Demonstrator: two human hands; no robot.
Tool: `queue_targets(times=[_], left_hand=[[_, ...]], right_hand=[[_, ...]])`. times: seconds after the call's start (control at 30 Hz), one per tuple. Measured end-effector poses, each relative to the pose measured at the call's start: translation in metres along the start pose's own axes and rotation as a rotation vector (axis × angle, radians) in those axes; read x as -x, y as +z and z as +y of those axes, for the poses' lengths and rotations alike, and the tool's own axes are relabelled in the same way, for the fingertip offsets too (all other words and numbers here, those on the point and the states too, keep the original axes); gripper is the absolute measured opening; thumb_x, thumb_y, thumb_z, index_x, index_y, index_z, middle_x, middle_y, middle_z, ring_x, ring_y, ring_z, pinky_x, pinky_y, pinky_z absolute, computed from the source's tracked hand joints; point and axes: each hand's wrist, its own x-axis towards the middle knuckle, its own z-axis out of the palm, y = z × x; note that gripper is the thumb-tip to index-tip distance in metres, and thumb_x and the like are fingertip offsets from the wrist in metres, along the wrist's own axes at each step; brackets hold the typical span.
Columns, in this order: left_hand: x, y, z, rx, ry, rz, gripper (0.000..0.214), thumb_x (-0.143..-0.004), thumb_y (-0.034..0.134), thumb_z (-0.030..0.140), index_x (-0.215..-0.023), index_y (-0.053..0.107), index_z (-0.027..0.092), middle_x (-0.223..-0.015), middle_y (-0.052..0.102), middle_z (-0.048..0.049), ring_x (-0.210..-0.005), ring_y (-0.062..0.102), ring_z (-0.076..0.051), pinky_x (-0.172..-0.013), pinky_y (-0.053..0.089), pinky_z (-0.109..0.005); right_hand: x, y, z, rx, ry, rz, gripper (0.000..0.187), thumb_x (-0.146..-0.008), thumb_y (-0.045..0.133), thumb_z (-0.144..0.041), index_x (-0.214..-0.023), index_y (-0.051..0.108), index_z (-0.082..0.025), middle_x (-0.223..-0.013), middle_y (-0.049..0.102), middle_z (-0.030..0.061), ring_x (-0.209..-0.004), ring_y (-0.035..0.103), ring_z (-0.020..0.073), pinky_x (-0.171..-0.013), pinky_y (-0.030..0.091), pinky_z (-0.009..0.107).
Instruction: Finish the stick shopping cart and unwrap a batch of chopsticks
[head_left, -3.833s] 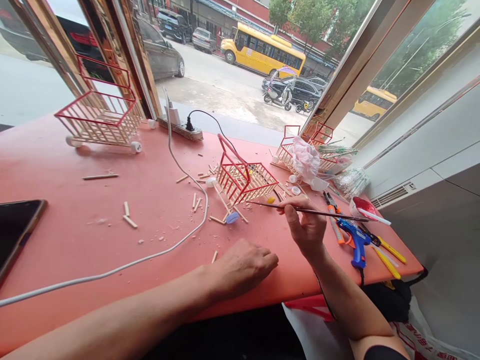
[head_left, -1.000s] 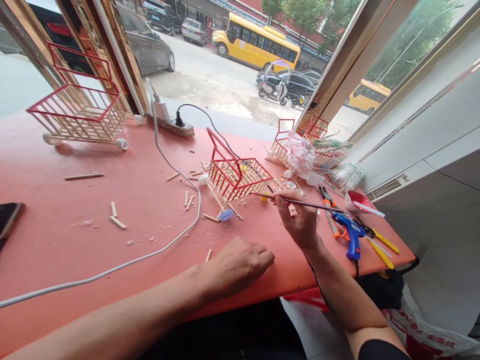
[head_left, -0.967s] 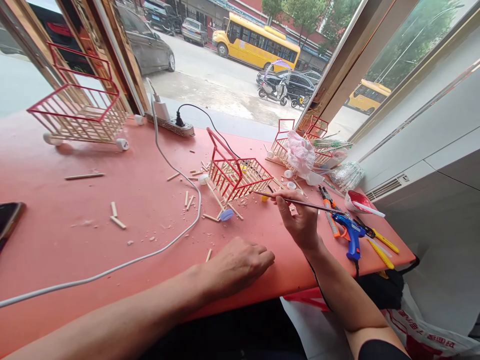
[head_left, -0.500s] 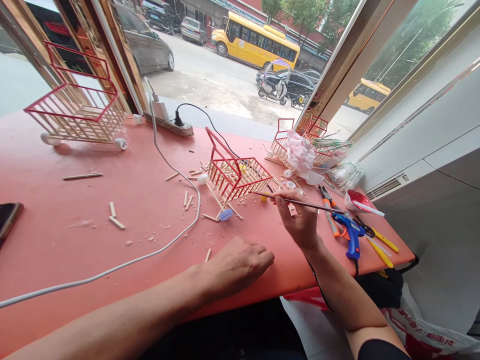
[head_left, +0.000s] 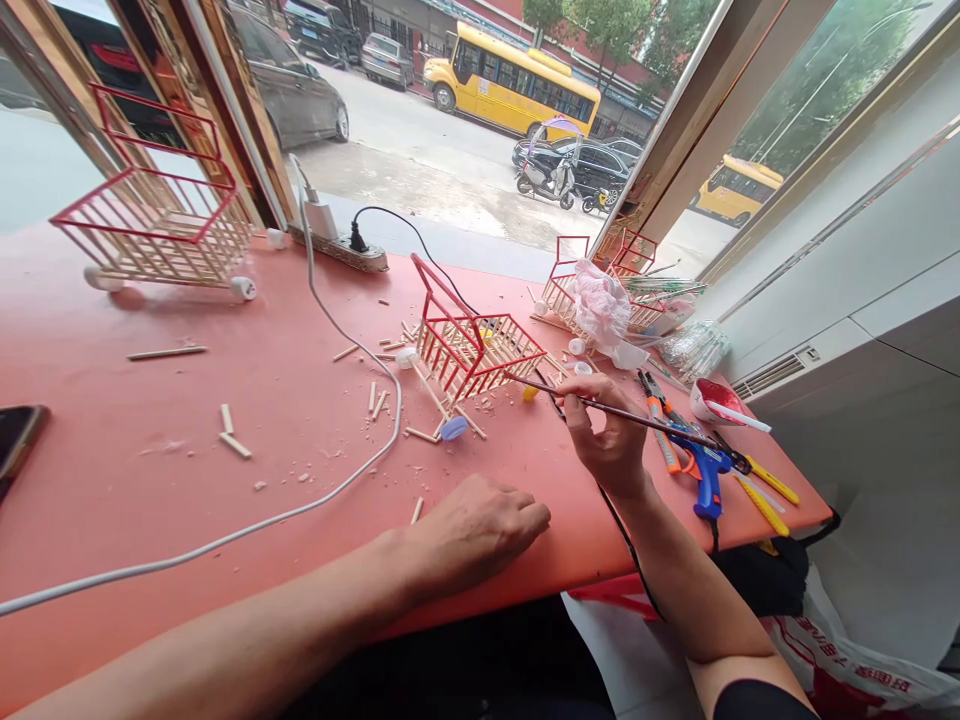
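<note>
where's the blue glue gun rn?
Head view, right side of the red table: the blue glue gun lies just right of the right hand, beside the yellow-handled pliers.

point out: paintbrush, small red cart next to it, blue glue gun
paintbrush [head_left: 637,413], head view, middle of the thin handle, right of the right hand [head_left: 609,440]
small red cart [head_left: 474,352], head view, basket side bars
blue glue gun [head_left: 707,472], head view, blue body

A long pink table [head_left: 150,470] stood by big windows [head_left: 450,150]. Daylight came in. Outside were a grey road, a yellow bus [head_left: 510,85], parked cars and green trees.
</note>
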Motion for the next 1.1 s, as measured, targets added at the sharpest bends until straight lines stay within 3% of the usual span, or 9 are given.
queue_targets(times=[0.13, 0.4, 0.6, 0.77, 1.1], left_hand=[[-0.0004, -0.0022, 0.0006, -0.006, -0.002, -0.024, 0.025, -0.100, 0.053, 0.002, -0.083, 0.059, 0.018, -0.073, 0.066, -0.0007, -0.057, 0.050, -0.015, -0.054, 0.022, -0.035], [-0.0004, -0.0025, -0.0001, -0.004, -0.001, -0.041, 0.026, -0.103, 0.050, 0.003, -0.086, 0.061, 0.019, -0.074, 0.066, -0.0005, -0.059, 0.051, -0.016, -0.055, 0.024, -0.035], [-0.0011, -0.0038, 0.0002, -0.010, -0.002, -0.060, 0.025, -0.103, 0.050, 0.003, -0.087, 0.062, 0.018, -0.076, 0.068, -0.0011, -0.060, 0.053, -0.016, -0.055, 0.025, -0.035], [-0.0011, -0.0038, 0.0003, -0.010, 0.001, -0.064, 0.026, -0.103, 0.049, 0.003, -0.087, 0.064, 0.018, -0.076, 0.069, -0.0013, -0.060, 0.053, -0.015, -0.055, 0.026, -0.035], [-0.0013, -0.0029, -0.0001, -0.014, 0.004, -0.044, 0.025, -0.100, 0.051, 0.002, -0.086, 0.064, 0.017, -0.074, 0.067, -0.0008, -0.058, 0.050, -0.015, -0.054, 0.024, -0.035]], right_hand=[[-0.0013, 0.0000, 0.0015, -0.038, 0.016, -0.070, 0.014, -0.102, 0.063, -0.016, -0.105, 0.073, -0.024, -0.093, 0.080, 0.0029, -0.086, 0.077, 0.0194, -0.081, 0.063, 0.035], [-0.0040, -0.0037, 0.0031, 0.012, -0.036, 0.020, 0.016, -0.101, 0.063, -0.013, -0.103, 0.073, -0.025, -0.092, 0.080, 0.0016, -0.085, 0.077, 0.0187, -0.083, 0.062, 0.035], [-0.0034, -0.0035, 0.0048, 0.008, -0.038, -0.023, 0.014, -0.100, 0.064, -0.012, -0.102, 0.072, -0.024, -0.090, 0.078, 0.0013, -0.084, 0.075, 0.0181, -0.081, 0.061, 0.034], [-0.0024, -0.0056, 0.0059, 0.001, -0.026, 0.014, 0.017, -0.100, 0.064, -0.011, -0.105, 0.072, -0.025, -0.094, 0.079, 0.0011, -0.085, 0.075, 0.0185, -0.084, 0.060, 0.034], [-0.0064, -0.0044, 0.0043, 0.009, -0.087, -0.091, 0.020, -0.096, 0.065, -0.007, -0.104, 0.071, -0.024, -0.092, 0.079, 0.0010, -0.083, 0.075, 0.0178, -0.077, 0.060, 0.031]])
